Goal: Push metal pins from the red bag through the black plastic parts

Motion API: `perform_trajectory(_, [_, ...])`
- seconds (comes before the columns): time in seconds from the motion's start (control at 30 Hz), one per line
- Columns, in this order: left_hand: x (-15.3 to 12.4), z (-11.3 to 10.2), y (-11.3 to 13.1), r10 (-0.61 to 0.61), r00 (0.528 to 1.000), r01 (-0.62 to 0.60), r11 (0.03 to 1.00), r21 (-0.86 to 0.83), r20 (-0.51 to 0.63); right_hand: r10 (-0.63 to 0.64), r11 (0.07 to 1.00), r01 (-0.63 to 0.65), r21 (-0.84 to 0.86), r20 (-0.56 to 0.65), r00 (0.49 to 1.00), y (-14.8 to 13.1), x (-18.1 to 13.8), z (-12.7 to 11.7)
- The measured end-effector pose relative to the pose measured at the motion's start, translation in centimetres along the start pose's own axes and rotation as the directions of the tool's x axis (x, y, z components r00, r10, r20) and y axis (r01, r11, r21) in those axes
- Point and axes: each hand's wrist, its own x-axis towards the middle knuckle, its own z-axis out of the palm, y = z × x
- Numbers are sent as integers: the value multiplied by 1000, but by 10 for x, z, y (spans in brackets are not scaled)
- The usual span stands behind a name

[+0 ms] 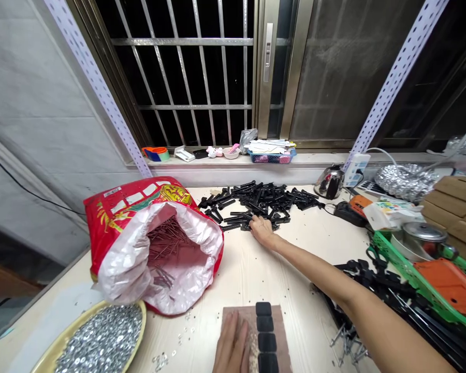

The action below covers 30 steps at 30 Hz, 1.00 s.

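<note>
My left hand [232,343] lies flat with its fingers stretched out on a brown board [282,339] at the bottom middle. Beside it on that board runs a column of several black rounded-square pads [266,342]. My right arm reaches across the table, and my right hand [262,231] is at the near edge of a heap of black plastic pieces [266,199] with long stems. Its fingers curl down around a piece there; the fingertips are partly hidden among the stems.
On the left, a red bag [112,207] gapes open with long screws [171,238] inside. A yellow bowl [143,324] of metal washers stands before it. At right are a green basket [396,254], black rods [411,305], loose bolts [351,344], a steel kettle [329,181] and cardboard [456,207].
</note>
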Motion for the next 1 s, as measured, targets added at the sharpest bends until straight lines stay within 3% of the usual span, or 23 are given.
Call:
perform_trajectory(0.07, [20,-14,10,-153,986,160,976,-148,60,6,999,-6,34,-1,1000,1,-5,3])
perform_trajectory(0.13, [49,-24,17,-340,924,381,870,-314,177,1,996,-1,89,-4,1000,0,-18,2])
perform_trajectory(0.2, [81,-25,19,-499,801,597,630,-497,331,-14,989,16,148,-14,1000,-6,-37,1])
perform_trajectory(0.27, [110,-17,18,-572,705,680,376,-629,420,-59,961,57,269,-3,998,-16,-57,1])
perform_trajectory(0.33, [132,-5,16,-612,635,686,165,-709,472,-165,861,120,494,48,985,-25,-72,1])
perform_trajectory(0.4, [145,5,15,-581,624,642,1,-767,522,-263,743,148,653,81,961,-29,-76,0])
perform_trajectory(0.47, [150,11,15,-579,612,597,-108,-795,539,-241,787,152,598,70,968,-24,-67,-4])
perform_trajectory(0.53, [148,13,14,-635,573,571,-144,-808,518,-137,894,115,433,19,990,-13,-49,-6])
perform_trajectory(0.6, [142,12,14,-675,542,581,-129,-804,500,-70,941,74,329,-24,997,-4,-31,-5])
perform_trajectory(0.7, [136,5,15,-637,528,645,-129,-753,562,-58,964,66,256,-39,998,-2,-16,2])
perform_trajectory(0.83, [142,-10,21,-554,472,669,-281,-688,686,-103,974,118,192,-85,991,-13,-31,8])
perform_trajectory(0.9, [149,-13,24,-517,404,668,-396,-630,754,-253,940,287,182,-190,949,-19,-53,9])
perform_trajectory(0.97, [155,-12,26,-457,382,645,-490,-586,803,-456,837,522,163,-320,831,-22,-79,9])
perform_trajectory(1.0, [157,-10,26,-428,401,621,-524,-584,810,-545,766,626,146,-370,753,-22,-91,10])
